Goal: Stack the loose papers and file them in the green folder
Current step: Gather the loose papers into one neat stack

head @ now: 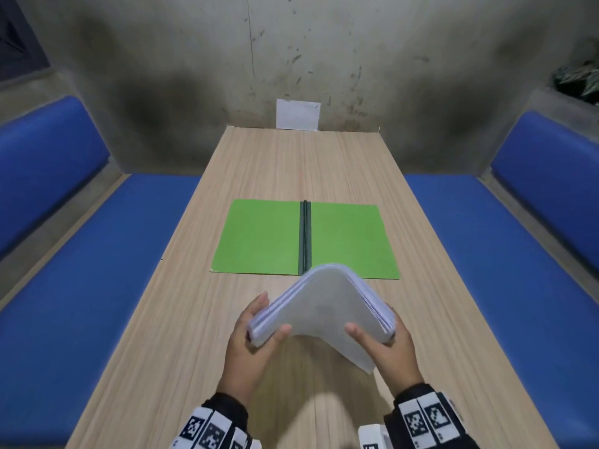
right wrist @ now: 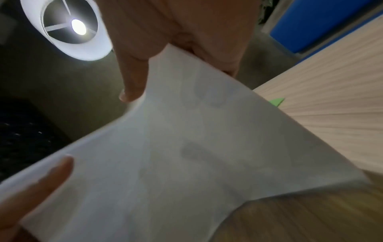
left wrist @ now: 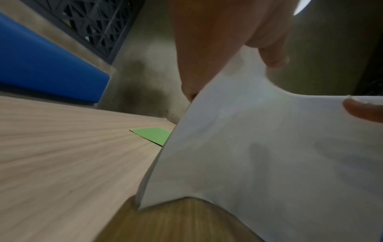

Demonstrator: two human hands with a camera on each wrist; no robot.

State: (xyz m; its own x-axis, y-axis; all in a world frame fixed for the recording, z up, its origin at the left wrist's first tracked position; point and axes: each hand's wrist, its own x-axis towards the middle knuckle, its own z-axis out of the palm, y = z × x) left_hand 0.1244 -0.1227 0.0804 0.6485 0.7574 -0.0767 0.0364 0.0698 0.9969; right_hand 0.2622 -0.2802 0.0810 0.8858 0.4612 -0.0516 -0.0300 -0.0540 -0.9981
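Note:
A thick stack of white papers (head: 324,309) is bowed upward into an arch above the near part of the table. My left hand (head: 256,332) grips its left end, thumb on the near face. My right hand (head: 382,338) grips its right end the same way. The green folder (head: 265,238) lies open and flat in the middle of the table, just beyond the stack, its dark spine running away from me. In the left wrist view the paper stack (left wrist: 259,147) fills the right side, with a folder corner (left wrist: 153,135) behind it. The right wrist view shows the paper stack (right wrist: 176,147) and a folder tip (right wrist: 276,101).
The wooden table (head: 291,163) runs away from me to a grey wall. A single white sheet (head: 297,114) leans against that wall at the far edge. Blue padded benches (head: 81,270) line both long sides. A ceiling lamp (right wrist: 70,27) shows overhead.

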